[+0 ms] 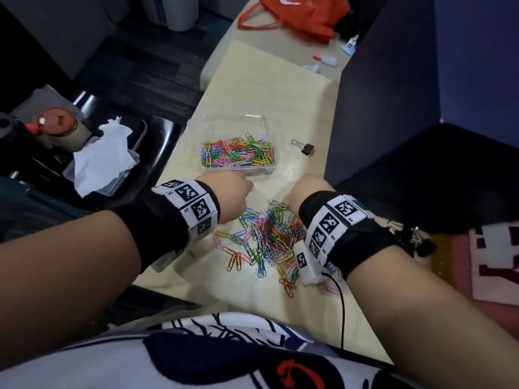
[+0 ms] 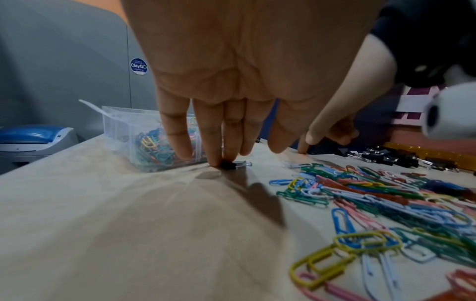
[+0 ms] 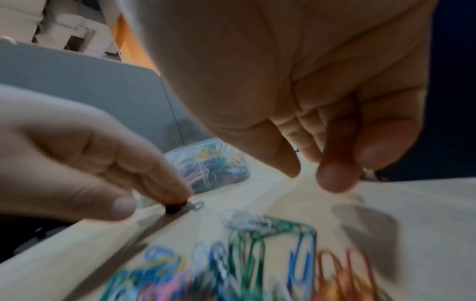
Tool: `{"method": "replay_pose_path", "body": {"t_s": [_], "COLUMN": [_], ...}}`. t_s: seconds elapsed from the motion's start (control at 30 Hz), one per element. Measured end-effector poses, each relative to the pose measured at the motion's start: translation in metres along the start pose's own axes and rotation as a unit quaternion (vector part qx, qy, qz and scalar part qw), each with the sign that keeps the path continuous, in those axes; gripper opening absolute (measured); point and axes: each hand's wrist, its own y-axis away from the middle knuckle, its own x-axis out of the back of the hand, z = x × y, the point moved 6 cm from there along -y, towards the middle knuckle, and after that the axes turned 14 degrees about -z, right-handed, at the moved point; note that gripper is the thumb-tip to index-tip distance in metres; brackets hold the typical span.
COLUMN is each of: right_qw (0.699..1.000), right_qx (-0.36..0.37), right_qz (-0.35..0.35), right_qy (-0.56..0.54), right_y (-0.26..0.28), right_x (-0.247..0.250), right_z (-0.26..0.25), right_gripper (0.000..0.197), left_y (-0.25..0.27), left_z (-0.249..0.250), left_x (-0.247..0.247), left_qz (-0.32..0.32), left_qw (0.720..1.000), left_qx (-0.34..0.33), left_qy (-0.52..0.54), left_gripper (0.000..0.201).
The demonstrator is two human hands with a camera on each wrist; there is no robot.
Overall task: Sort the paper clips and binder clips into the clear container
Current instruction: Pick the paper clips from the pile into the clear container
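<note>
The left hand (image 2: 239, 67) hangs palm-down with its fingers (image 2: 215, 140) straight and together, their tips pressing a small black binder clip (image 2: 230, 164) flat against the worktop (image 2: 123, 224), just in front of the clear container (image 1: 238, 127). In the right wrist view the same clip shows as a dark blob under those fingertips, its wire handle sticking out to the side. The right hand (image 3: 296, 87) hovers above the pile with its fingers (image 3: 335, 177) curled loosely toward the thumb; that view is blurred, and I cannot tell whether anything is pinched between them.

The container sits a little past the left hand, lid tilted open at the back, and is already well filled with coloured paper clips. A loose pile of paper clips (image 1: 266, 237) spreads over the worktop between the two wrists and toward the person's body. One binder clip (image 1: 304, 147) lies alone to the right of the container, and a cluster of binder clips (image 1: 407, 237) lies at the worktop's right edge beside the right wrist.

A round blue sticker (image 2: 138, 66) on the grey panel behind reads "ClayGO". Both wrists carry bands of black-and-white square markers.

Bare worktop lies open to the left of the pile and beyond the container. A dark blue partition (image 1: 393, 94) closes the right side; the left edge drops to the floor.
</note>
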Motion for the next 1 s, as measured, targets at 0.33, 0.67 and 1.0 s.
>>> {"method": "replay_pose_path", "body": {"t_s": [0.33, 0.67, 1.0], "right_qw": [0.993, 0.957, 0.907], "right_qx": [0.004, 0.047, 0.017], "right_qz": [0.084, 0.202, 0.217], "right_qy": [-0.078, -0.203, -0.361], "right_y": [-0.021, 0.008, 0.05], "right_x": [0.04, -0.001, -0.047], "right_z": [0.006, 0.026, 0.102], "right_gripper": [0.032, 0.023, 0.017], "left_y": [0.002, -0.006, -0.026], "left_z": [0.0, 0.003, 0.042], "left_x": [-0.007, -0.006, 0.006], "left_qz": [-0.002, -0.008, 0.008], "left_qw": [1.0, 1.0, 0.996], "left_qx": [0.0, 0.003, -0.041], "left_qy": [-0.024, -0.021, -0.075], "left_gripper": [0.038, 0.035, 0.024]}}
